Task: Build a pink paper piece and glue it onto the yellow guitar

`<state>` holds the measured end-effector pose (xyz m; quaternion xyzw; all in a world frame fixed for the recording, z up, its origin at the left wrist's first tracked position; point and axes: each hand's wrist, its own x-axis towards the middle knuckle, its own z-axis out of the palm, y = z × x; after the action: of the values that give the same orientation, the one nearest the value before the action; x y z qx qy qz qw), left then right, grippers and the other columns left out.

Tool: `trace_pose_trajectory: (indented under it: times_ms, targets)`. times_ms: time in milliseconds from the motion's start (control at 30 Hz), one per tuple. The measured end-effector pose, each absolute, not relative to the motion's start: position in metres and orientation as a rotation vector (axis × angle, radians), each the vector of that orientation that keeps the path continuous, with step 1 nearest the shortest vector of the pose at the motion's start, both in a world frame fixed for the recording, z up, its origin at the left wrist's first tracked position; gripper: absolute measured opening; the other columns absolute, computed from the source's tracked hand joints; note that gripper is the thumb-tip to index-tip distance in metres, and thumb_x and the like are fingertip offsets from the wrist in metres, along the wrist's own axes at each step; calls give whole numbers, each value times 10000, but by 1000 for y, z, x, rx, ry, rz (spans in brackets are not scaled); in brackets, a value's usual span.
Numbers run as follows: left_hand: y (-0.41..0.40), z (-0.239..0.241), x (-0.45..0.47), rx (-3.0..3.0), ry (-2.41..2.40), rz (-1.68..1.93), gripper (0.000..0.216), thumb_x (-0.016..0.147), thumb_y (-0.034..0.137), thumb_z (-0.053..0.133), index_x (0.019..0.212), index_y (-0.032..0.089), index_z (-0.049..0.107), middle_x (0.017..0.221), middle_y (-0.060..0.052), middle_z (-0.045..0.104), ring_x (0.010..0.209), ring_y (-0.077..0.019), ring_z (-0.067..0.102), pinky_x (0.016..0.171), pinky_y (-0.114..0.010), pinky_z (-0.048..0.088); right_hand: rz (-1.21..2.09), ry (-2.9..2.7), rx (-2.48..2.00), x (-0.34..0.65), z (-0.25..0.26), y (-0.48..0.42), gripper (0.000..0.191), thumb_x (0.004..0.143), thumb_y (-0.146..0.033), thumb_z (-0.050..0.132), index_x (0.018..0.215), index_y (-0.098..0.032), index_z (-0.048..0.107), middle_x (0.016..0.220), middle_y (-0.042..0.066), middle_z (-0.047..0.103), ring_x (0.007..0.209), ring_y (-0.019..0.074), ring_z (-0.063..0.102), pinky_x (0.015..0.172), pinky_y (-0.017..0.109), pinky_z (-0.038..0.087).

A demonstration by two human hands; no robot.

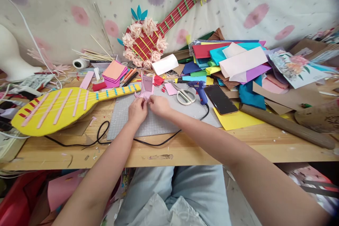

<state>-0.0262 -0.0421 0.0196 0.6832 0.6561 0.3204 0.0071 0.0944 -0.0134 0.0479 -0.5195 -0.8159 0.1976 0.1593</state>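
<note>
Both my hands meet over the grey cutting mat at a small folded pink paper piece, which stands up with curled points at its sides. My left hand pinches its lower edge from the left. From the right, my right hand pinches the same edge, its fingertips close to the left ones. Right of the hands lie scissors with pale handles and a blue glue gun. On the left, a yellow paper lute with pink strips points its neck toward the pink piece.
A black cable loops across the mat and the wooden table. A phone rests on yellow paper. Piled coloured paper fills the back right, with a brown tube before it. A red flower-covered guitar leans behind.
</note>
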Motion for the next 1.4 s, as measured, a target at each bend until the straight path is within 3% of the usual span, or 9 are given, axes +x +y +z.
trace_pose_trajectory:
  times_ms: [133, 333, 400, 633, 700, 867, 933, 1200, 1400]
  targets:
    - [-42, 20, -26, 2158, 2059, 999, 124, 797, 220, 456, 700, 185, 524, 756, -66, 612, 746, -193, 570, 646, -288, 389, 1195, -2083, -1540, 93, 51, -4, 183, 771, -151, 426, 729, -125, 602, 620, 42, 636, 522, 107, 548, 508, 210, 407]
    - [-42, 20, -27, 2144, 2079, 985, 129, 804, 212, 434, 727, 179, 532, 780, -74, 614, 753, -195, 569, 655, -292, 391, 294, -2523, -1273, 97, 47, -15, 234, 788, -156, 415, 945, -124, 585, 955, 132, 653, 915, 207, 578, 770, 299, 421]
    - [-42, 20, -27, 2136, 2085, 981, 129, 804, 211, 432, 731, 181, 533, 782, -72, 614, 754, -193, 568, 655, -291, 391, 229, -2555, -1211, 96, 47, -16, 250, 787, -139, 410, 971, -123, 578, 973, 137, 648, 948, 209, 565, 801, 305, 410]
    - [-42, 21, -27, 2151, 2092, 1002, 139, 806, 235, 437, 718, 187, 532, 763, -67, 607, 754, -191, 562, 654, -289, 386, 1224, -2125, -1503, 91, 51, -1, 202, 797, -155, 411, 817, -103, 605, 718, 71, 658, 623, 122, 583, 556, 203, 424]
    - [-42, 21, -27, 2158, 2090, 993, 136, 804, 230, 437, 720, 186, 534, 766, -68, 609, 755, -192, 563, 655, -290, 386, 1126, -2148, -1532, 91, 51, -1, 192, 790, -163, 425, 822, -116, 609, 731, 67, 659, 642, 127, 588, 573, 208, 426]
    - [-41, 22, -29, 2133, 2111, 992, 138, 803, 208, 421, 739, 182, 541, 788, -75, 615, 763, -196, 565, 659, -295, 387, 248, -2497, -1290, 92, 47, -14, 250, 805, -183, 399, 960, -132, 589, 938, 124, 655, 908, 206, 578, 771, 295, 419]
    - [-41, 22, -30, 2135, 2113, 991, 139, 803, 212, 422, 735, 182, 540, 790, -76, 616, 763, -198, 564, 657, -297, 386, 176, -2530, -1226, 91, 45, -16, 266, 808, -171, 379, 976, -126, 580, 954, 133, 651, 928, 214, 572, 790, 311, 415]
    - [-41, 22, -29, 2170, 2128, 988, 140, 802, 230, 430, 724, 184, 536, 776, -73, 611, 768, -199, 561, 653, -297, 379, 1310, -2005, -1469, 87, 48, 0, 172, 761, -133, 428, 738, -122, 599, 654, 44, 648, 560, 106, 558, 531, 196, 402]
    - [-40, 22, -29, 2150, 2129, 993, 140, 795, 206, 422, 758, 180, 554, 814, -82, 623, 787, -204, 569, 669, -302, 390, 269, -2470, -1325, 89, 47, -13, 247, 825, -198, 385, 963, -139, 581, 943, 120, 655, 881, 210, 582, 750, 301, 417]
